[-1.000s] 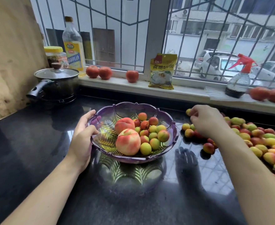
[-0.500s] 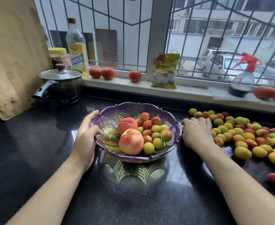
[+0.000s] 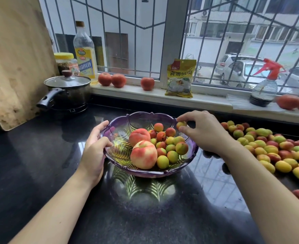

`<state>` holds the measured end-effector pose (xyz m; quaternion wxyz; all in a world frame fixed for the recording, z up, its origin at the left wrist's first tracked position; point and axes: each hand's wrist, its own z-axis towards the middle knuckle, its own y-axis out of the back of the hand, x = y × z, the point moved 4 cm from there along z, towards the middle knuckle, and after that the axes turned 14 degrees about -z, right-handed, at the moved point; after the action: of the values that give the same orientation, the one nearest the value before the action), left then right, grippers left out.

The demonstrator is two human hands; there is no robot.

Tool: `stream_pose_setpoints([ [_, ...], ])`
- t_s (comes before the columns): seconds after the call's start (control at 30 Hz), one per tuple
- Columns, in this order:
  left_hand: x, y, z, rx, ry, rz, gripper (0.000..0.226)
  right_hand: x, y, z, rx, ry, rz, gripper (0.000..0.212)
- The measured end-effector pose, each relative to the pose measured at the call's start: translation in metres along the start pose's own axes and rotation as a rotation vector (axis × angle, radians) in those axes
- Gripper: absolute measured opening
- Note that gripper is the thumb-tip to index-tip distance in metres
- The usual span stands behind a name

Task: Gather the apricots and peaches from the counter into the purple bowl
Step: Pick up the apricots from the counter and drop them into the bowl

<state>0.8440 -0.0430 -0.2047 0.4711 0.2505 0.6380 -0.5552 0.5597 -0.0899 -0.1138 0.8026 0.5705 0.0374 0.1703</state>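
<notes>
My right hand [image 3: 203, 132] pinches an apricot [image 3: 181, 124] between thumb and fingertips, just over the bowl's [image 3: 145, 172] right rim. My left hand [image 3: 95, 148] grips the left rim, thumb inside. Two peaches [image 3: 142, 146] and apricots lie in the bowl; more apricots [image 3: 272, 150] lie on the counter [image 3: 39, 164] to my right

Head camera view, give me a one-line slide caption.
Left hand steadies the purple bowl while the right hand pinches an apricot over its rim.

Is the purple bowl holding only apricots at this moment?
No, two large peaches lie in the purple bowl beside the small apricots.
</notes>
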Motion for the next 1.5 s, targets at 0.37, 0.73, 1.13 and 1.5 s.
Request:
stream_pose_setpoints([
  [0.37,0.001,0.000,0.001,0.008,0.000,-0.013,0.071,-0.046,0.015,-0.001,0.003,-0.336,-0.052,0.018],
  [0.73,0.002,0.001,0.003,0.029,-0.027,-0.015,0.074,-0.057,-0.025,-0.010,0.427,-0.363,-0.394,0.035],
  [1.13,-0.002,0.001,-0.001,0.073,-0.067,0.032,0.071,-0.050,0.009,-0.004,-0.129,-0.353,-0.019,0.027],
  [1.5,0.006,-0.006,0.005,0.159,-0.069,0.121,0.042,0.021,0.011,0.017,-0.011,0.025,0.059,0.028],
])
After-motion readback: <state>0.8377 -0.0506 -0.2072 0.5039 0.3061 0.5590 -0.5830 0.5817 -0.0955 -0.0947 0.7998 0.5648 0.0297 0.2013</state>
